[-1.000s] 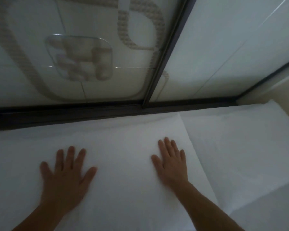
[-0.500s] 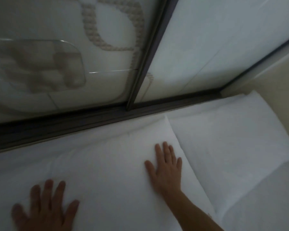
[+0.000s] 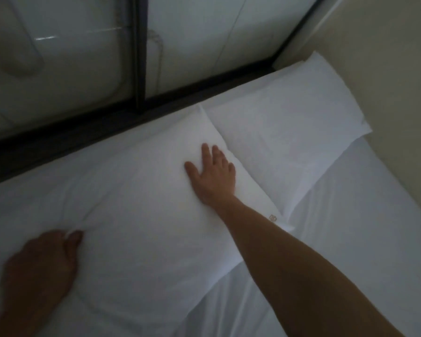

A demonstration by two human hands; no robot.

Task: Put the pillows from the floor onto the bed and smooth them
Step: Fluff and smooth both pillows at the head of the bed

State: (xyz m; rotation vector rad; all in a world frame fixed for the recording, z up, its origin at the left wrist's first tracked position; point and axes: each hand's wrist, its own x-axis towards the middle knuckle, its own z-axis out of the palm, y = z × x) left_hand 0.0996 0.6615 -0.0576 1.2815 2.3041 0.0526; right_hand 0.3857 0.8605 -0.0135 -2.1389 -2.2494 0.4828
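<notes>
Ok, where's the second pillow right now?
In the head view, the second pillow lies upper right on the bed, against the dark frame, beside the pillow under both hands.

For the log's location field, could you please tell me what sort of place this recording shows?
Most likely a bedroom, perhaps a hotel room. A bed with a white sheet carries two white pillows side by side, against a dark-framed glass partition. Both hands lie flat on the nearer pillow.
</notes>
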